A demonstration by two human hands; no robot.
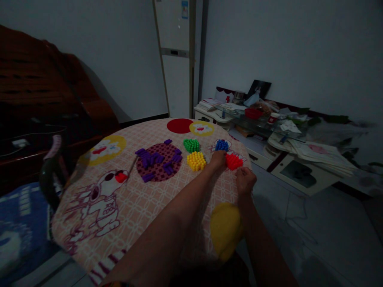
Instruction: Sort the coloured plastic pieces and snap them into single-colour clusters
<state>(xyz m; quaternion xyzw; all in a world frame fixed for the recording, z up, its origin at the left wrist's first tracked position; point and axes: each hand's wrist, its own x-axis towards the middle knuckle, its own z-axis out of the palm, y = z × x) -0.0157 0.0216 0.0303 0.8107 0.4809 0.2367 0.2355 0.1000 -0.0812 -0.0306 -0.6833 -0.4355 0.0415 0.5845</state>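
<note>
A red cluster of bead-like pieces (pixel 234 161) sits near the right side of the round table, between my two hands. My left hand (pixel 218 159) reaches to its left edge, fingers bent together and their tips partly hidden. At its lower right, my right hand (pixel 245 179) is closed in a pinch; what the fingertips hold is too small to make out. Just beyond my left hand is a blue cluster (pixel 222 145). To the left stand a yellow cluster (pixel 196 161) and a green one (pixel 191 145). Several purple pieces (pixel 154 158) lie scattered farther left.
A pink patterned cloth (pixel 143 215) covers the table. Its edge runs close beside my right hand. A low cabinet (pixel 266 165) piled with papers and bags stands to the right. A wooden bench (pixel 60 83) is at the left, and a tall white unit (pixel 176 79) stands behind.
</note>
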